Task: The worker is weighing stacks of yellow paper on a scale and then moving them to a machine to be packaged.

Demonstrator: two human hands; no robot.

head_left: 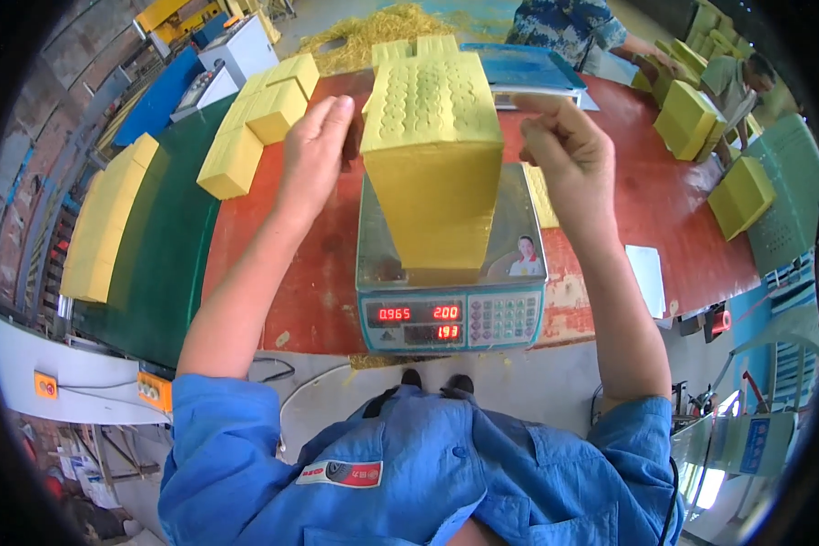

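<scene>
Red desk (268,282) carries, nearest to you, the scale (505,318) with its lit display (414,320) turned your way, probably for easy reading. On its pan (521,218) the tall yellow block (437,196) stands upright, apparently without support: your left hand (314,150) is open beside it, and your right hand (571,155), with fingers loosely bent, also grips nothing. Farther away, yellow bundles (246,136) stand at left; behind the block, which partly blocks your view, lie a blue tray-like thing (519,65) and a straw-coloured heap (364,32).
</scene>
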